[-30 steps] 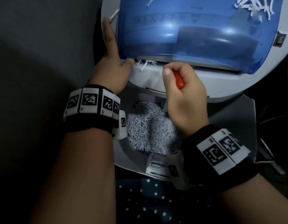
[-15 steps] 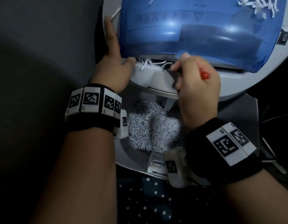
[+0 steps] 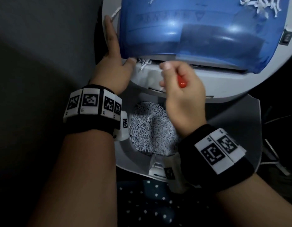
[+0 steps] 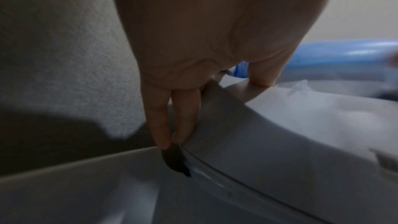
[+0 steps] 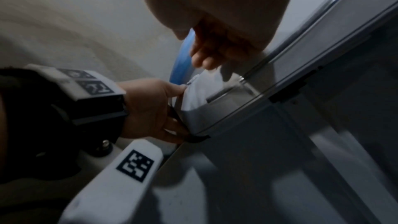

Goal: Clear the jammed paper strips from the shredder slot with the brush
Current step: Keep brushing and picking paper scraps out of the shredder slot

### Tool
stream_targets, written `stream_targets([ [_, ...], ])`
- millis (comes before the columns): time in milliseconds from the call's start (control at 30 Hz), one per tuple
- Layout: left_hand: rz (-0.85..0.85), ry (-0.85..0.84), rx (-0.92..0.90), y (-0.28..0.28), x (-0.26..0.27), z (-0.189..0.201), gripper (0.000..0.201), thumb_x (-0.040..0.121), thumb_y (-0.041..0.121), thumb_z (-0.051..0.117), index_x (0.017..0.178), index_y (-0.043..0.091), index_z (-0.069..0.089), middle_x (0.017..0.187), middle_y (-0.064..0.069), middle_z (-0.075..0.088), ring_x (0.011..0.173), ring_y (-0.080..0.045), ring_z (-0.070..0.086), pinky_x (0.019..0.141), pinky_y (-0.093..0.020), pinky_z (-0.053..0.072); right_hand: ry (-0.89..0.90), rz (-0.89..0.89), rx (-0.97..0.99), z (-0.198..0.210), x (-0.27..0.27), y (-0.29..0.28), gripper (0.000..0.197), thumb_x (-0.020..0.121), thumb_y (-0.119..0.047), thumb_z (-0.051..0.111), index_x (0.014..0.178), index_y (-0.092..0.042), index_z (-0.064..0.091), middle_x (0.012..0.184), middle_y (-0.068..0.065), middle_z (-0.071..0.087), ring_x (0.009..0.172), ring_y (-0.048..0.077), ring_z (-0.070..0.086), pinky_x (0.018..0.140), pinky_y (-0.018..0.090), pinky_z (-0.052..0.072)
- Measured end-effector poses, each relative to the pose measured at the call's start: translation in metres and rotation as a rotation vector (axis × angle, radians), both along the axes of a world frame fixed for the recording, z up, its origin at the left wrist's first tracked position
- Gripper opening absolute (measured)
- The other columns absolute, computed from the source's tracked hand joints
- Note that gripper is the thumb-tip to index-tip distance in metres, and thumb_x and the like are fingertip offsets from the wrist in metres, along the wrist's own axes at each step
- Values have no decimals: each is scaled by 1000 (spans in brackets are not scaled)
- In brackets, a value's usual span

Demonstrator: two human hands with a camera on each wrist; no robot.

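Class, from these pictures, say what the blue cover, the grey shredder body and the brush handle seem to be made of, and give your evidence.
Blue cover: probably glossy see-through plastic; it shows highlights. Shredder body: matte grey plastic, moulded seams. Brush handle: smooth red plastic, likely; mostly hidden.

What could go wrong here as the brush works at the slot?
The right hand is blurred and hides the bristles of the red-handled brush, so aim is uncertain. Loosened paper strips at the slot's left end may drop outside the bin of shreds. The left hand thumb sits beside those strips and could get jabbed.
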State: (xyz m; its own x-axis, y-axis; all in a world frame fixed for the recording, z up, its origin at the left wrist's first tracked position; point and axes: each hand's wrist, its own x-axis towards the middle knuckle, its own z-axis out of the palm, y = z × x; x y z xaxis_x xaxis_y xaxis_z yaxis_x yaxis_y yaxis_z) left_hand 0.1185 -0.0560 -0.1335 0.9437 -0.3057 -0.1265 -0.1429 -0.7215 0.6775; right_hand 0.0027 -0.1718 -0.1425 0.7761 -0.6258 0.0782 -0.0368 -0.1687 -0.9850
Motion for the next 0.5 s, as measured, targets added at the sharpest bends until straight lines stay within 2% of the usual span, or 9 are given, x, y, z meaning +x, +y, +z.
stream_targets([
  [67,-3,-4,5,1,0,-1,91,97,31,47,149,39,-27,135,-14,59,103,-27,65,103,-44,46,1,90,2,6,-1,4,24,100,-34,55,84,-24,70,64,-1,63,64,12,60,67,32,51],
  [133,-6,1,7,1,0,0,91,98,30,48,150,38,-27,132,-14,61,102,-27,65,102,-43,47,-84,27,72,13,1,-1,33,101,-27,53,75,-14,69,55,4,54,56,12,52,61,27,45],
  [233,-8,0,12,0,0,1,90,99,28,47,152,35,-25,133,-14,61,105,-27,64,99,-35,44,-124,-114,93,13,3,-9,34,98,-28,52,66,-23,62,55,-6,52,58,14,49,63,32,40],
  [333,-7,-3,8,0,-2,1,90,98,29,47,151,36,-25,136,-15,59,108,-28,64,101,-38,45,-7,45,0,5,0,-1,25,99,-35,55,77,-28,64,64,-6,60,66,17,59,68,36,48],
  [400,-3,-2,10,0,-2,0,91,97,29,48,151,38,-25,136,-15,58,107,-29,64,102,-39,45,8,109,-18,8,-2,4,23,100,-33,56,80,-27,67,63,-8,60,64,10,58,66,31,46],
  [500,2,-4,5,0,-1,-1,91,97,29,48,151,38,-24,138,-14,57,110,-28,63,103,-37,43,-127,1,8,18,-2,1,31,100,-27,54,71,-19,65,52,-11,50,55,7,48,60,25,37],
])
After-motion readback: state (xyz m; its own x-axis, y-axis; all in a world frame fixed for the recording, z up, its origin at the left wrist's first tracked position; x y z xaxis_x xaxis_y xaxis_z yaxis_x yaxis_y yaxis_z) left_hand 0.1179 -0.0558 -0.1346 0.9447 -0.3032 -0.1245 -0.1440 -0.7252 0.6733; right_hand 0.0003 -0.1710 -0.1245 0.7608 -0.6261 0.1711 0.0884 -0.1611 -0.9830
